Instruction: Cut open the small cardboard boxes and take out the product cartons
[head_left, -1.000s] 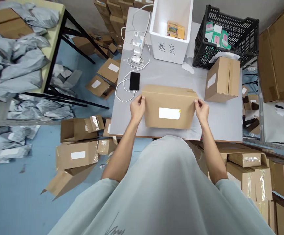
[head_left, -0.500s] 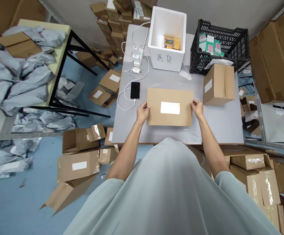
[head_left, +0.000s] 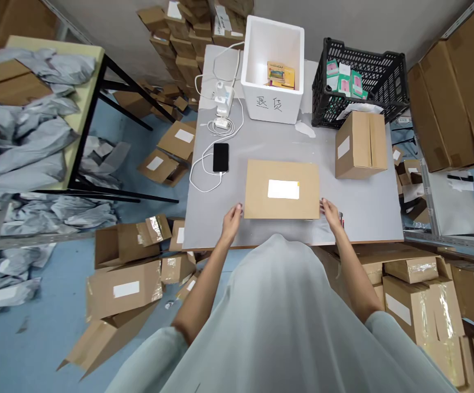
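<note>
A flat brown cardboard box (head_left: 257, 191) with a white label (head_left: 283, 189) on top lies near the front of the grey table. At its left side is my left hand (head_left: 232, 220), fingers extended and slightly apart, just off the edge. My right hand (head_left: 330, 213) is close by the right edge, its fingers also loosened and apart from the cardboard. Neither hand grips anything. Partly hidden by my right wrist, a small red and black item (head_left: 341, 219) rests on the table; its kind is unclear.
On the table (head_left: 220, 218) stand a white foam box (head_left: 273, 106) holding yellow packets, a black plastic crate (head_left: 388, 82) with green-white boxes, and a taller carton (head_left: 353, 147). A phone (head_left: 221, 157) lies on a white cable. Cartons (head_left: 126, 289) and grey parcels (head_left: 28, 136) lie left.
Both hands have let go of the flat box's edges and drawn back slightly toward me. The small red and black item now shows beside my right wrist. My view has shifted slightly.
</note>
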`<state>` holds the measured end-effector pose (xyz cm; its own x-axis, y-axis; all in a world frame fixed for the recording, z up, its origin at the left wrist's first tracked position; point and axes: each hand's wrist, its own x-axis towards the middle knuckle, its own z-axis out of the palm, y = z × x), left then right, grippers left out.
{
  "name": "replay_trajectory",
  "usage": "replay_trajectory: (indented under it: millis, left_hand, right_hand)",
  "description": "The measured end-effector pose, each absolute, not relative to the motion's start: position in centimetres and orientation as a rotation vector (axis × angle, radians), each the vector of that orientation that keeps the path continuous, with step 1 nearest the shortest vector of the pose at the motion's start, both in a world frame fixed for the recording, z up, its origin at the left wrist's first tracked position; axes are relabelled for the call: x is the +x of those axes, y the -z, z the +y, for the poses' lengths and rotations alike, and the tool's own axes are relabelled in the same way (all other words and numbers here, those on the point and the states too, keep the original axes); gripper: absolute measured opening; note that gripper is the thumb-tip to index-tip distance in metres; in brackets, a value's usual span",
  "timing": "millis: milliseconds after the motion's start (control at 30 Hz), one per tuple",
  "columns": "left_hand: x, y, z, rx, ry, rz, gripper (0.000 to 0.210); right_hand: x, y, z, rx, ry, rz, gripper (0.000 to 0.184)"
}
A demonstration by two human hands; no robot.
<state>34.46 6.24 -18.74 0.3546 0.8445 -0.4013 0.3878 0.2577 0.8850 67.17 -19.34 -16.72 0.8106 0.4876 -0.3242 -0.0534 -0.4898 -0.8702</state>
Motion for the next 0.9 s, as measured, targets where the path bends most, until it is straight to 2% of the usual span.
replay_trajectory:
  millis: [267,500,667,800,900]
  left_hand:
    - [34.8,18.6,2.4,1.164,-0.309,1.267,0.063]
    - [34.9,17.1,2.9,1.158,-0.278,1.260,0.064]
    - [34.8,15.5,2.2,1.188,-0.394,1.268,0.072]
    - [35.3,13.2,2.2,1.299,-0.589,1.167,0.080]
    - [36.1,11.4,2.8,1.341,-0.729,1.102,0.078]
  right_hand:
    - [61.1,18.4,-23.3,-1.918,-0.849,-0.205,0.073]
    - [62.0,17.0,-22.1,-1.930,-0.805,-0.316,0.056]
    - [62.6,14.3,-21.9,-1.944,-0.740,-0.405,0.055]
    - [63.4,11.4,-21.2,-1.989,-0.534,-0.494,0.059]
    - [64.1,9.6,-20.4,-2.040,-0.390,-0.521,0.060]
